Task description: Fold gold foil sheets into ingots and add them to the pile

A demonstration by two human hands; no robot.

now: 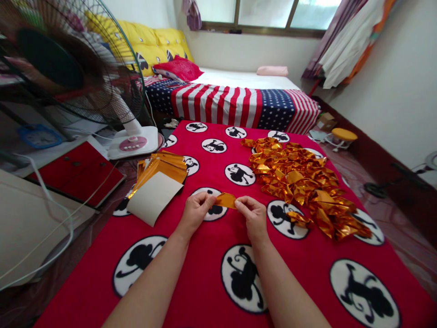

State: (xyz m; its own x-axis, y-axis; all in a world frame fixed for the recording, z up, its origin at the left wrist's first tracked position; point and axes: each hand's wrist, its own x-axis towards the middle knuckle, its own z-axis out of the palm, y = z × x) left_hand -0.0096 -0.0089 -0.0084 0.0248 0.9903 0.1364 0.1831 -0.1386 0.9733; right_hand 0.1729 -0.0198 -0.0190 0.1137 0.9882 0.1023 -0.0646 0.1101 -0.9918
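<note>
Bright window (264, 16) at the back, a bed (218, 102) below it, a fan (49, 58) standing at the left, blades blurring, so apparently running. Nearer, a red cloth (201, 282) with monkey prints is spreading under everything in use.

Left hand (198, 207) is pinching one end of a small gold strip (226, 200), thumb against fingers; right hand (251, 213) is gripping the other end. Strip is stretching between them, above a print; whether it is touching the cloth, I cannot tell.

Risks, as I'm judging them: both hands are bearing on something thin, so an uneven pull could be tearing it, and a slipping thumb could be skewing its edge.

Loose gold sheets (170, 163) are lying near the fan, a pale sheet (155, 197) overlapping their near end; a draught could be lifting either. Crumpled gold heap (297, 175) is sprawling toward the cloth's right side, where a nudge could be sending pieces floorward. One lone piece (299, 219) is lying near the right hand; a sideways sweep could be crushing it.
</note>
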